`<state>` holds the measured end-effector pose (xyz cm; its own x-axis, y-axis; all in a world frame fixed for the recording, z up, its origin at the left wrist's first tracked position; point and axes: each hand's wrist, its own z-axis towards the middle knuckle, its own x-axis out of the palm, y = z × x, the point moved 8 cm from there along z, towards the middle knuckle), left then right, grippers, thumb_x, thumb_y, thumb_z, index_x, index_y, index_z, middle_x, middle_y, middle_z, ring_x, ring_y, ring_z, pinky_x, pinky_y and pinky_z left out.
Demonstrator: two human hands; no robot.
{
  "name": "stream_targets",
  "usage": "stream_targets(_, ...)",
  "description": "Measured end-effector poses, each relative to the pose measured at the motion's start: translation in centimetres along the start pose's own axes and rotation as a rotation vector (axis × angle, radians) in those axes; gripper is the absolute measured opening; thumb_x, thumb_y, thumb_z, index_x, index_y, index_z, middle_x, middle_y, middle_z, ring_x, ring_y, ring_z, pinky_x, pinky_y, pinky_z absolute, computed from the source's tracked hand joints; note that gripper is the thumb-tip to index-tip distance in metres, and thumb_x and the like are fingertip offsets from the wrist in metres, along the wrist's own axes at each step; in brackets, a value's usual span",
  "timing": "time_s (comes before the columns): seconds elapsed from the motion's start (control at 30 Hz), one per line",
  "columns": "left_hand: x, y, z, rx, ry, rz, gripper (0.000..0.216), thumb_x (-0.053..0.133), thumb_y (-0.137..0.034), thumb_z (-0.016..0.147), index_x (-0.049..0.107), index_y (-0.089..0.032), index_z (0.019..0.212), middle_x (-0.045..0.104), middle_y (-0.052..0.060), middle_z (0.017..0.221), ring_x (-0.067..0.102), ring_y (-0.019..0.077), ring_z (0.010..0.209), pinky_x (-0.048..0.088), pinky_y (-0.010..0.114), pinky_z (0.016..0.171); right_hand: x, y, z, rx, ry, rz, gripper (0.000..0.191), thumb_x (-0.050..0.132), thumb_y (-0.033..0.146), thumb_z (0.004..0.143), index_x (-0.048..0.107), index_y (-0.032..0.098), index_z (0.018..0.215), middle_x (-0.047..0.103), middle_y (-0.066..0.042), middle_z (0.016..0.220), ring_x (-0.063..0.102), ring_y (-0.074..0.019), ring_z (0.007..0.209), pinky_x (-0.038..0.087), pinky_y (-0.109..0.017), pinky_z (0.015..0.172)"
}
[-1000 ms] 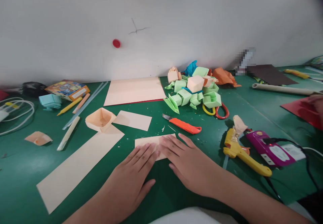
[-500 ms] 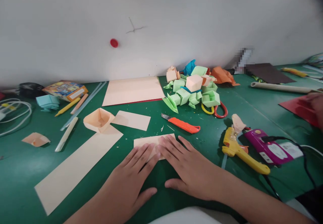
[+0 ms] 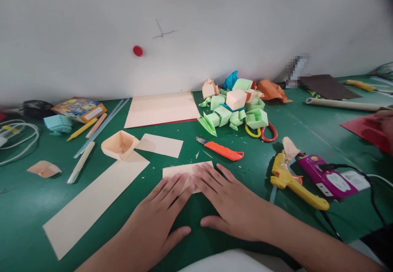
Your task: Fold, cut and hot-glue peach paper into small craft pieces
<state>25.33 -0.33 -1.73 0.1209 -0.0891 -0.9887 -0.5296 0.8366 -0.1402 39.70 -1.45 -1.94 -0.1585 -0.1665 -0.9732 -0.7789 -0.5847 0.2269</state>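
Both my hands lie flat on a small folded piece of peach paper on the green table. My left hand has its fingers stretched out, the tips pressing the paper's near edge. My right hand is spread beside it, fingertips on the paper's right half, thumb out to the left. The near part of the paper is hidden under my fingers. A long peach paper strip lies to the left, and an orange box cutter just beyond the paper.
A folded peach paper box and a small peach sheet lie at left centre, a larger peach sheet by the wall. A pile of green folded shapes, scissors, a yellow glue gun and a purple one stand to the right.
My right thumb has swung out to the left, away from the palm. Both hands stay pressed on the folded paper, barely shifted.
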Motion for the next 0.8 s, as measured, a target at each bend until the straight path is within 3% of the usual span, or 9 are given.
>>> stream_targets(0.63, -0.14, 0.23, 0.12, 0.009, -0.005, -0.004, 0.081, 0.053, -0.054, 0.099, 0.013, -0.026, 0.164, 0.035, 0.006, 0.165, 0.038, 0.0288, 0.15, 0.032, 0.046, 0.124, -0.27, -0.15, 0.07, 0.01, -0.011, 0.025, 0.084, 0.04, 0.069, 0.099, 0.027, 0.015, 0.162, 0.021, -0.015, 0.169, 0.016, -0.0376, 0.156, 0.023, -0.062, 0.123)
stream_targets(0.8, -0.3, 0.29, 0.18, 0.018, -0.006, 0.005, 0.083, 0.054, -0.055, 0.098, 0.013, -0.026, 0.164, 0.035, 0.006, 0.165, 0.039, 0.029, 0.149, 0.033, 0.047, 0.123, -0.2, -0.3, 0.18, 0.006, 0.015, 0.033, 0.083, 0.035, 0.07, 0.1, 0.026, 0.015, 0.162, 0.017, -0.013, 0.17, 0.013, -0.0363, 0.157, 0.022, -0.061, 0.124)
